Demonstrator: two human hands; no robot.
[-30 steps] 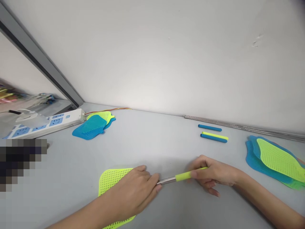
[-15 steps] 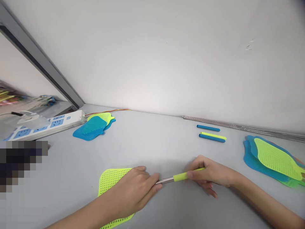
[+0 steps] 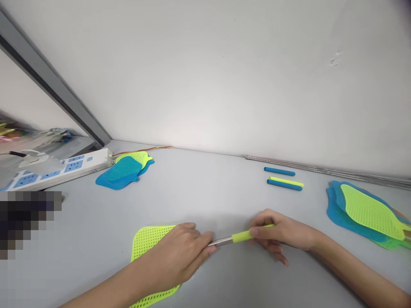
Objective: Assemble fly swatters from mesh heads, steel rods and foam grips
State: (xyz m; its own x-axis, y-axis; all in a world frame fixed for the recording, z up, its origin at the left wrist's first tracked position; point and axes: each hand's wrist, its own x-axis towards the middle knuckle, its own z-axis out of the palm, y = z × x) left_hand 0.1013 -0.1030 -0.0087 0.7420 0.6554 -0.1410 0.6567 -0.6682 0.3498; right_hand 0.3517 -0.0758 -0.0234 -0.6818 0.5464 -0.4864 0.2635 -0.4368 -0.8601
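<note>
A yellow-green fly swatter [image 3: 146, 241] with a perforated head lies in front of me, its middle covered by my left hand [image 3: 184, 252]. The fingers of that hand are closed around the swatter's metal rod, a short silver length of which shows. On the rod's right end is a yellow-green handle sleeve [image 3: 241, 236]. My right hand [image 3: 271, 233] pinches this sleeve between thumb and fingers, while its lower fingers hang loose. Where the rod joins the swatter head is hidden under my left hand.
Blue and yellow-green handle sleeves [image 3: 284, 184] lie beyond my right hand. Behind them, metal rods [image 3: 321, 171] line the wall. Swatter heads are piled at right [image 3: 369, 209] and back left [image 3: 118, 173], near a power strip [image 3: 75, 167]. A pixelated area covers the left edge.
Both hands keep their hold on the swatter's rod and sleeve, with hardly any movement. The whole view has shifted slightly, so things appear a little further left.
</note>
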